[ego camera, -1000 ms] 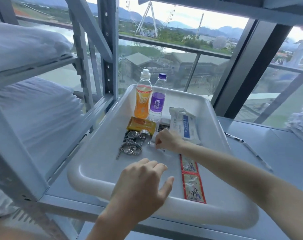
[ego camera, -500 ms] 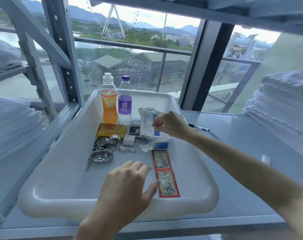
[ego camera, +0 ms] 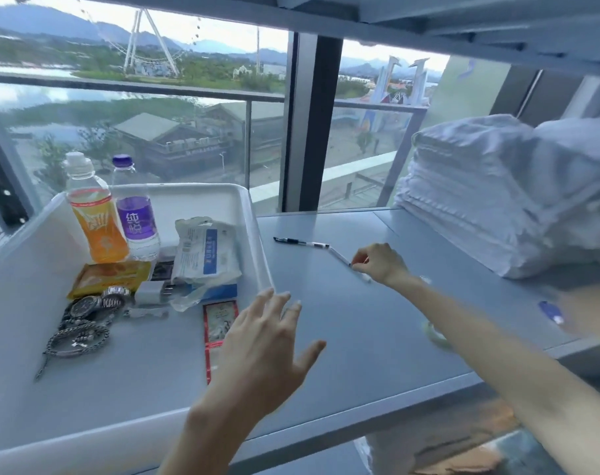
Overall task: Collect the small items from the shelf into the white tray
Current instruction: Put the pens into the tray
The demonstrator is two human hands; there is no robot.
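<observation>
Two hands: both bare, reaching over the grey shelf [ego camera: 360, 320] from the near side.
Left hand [ego camera: 267, 341]: open, fingers straight and spread, holding nothing; it hovers over the right rim of the white tray [ego camera: 257, 231] and covers the near end of the red strip [ego camera: 219, 320].
Right hand [ego camera: 382, 264]: out on the shelf to the right of the tray, thumb and forefinger pinching the white pen [ego camera: 341, 258].
White pen: lying slantwise on the shelf, outside the tray, its near end under the right hand.
Black pen [ego camera: 297, 241]: flat on the shelf just beyond the white pen; their ends meet or nearly meet, which cannot be told.
Tray, far end: an orange drink bottle [ego camera: 98, 224] and a purple-labelled water bottle [ego camera: 137, 217], upright and side by side.
Tray, middle: a wipes packet [ego camera: 206, 252], an orange sachet [ego camera: 110, 275] and a white plug [ego camera: 151, 291], close together.
Tray, left: a wristwatch [ego camera: 96, 303] with a metal bracelet [ego camera: 77, 341] in front of it.
Shelf, right: a stack of folded white towels [ego camera: 480, 200], well apart from the tray.
Shelf, near right edge: a small blue object [ego camera: 550, 311], too blurred to identify.
</observation>
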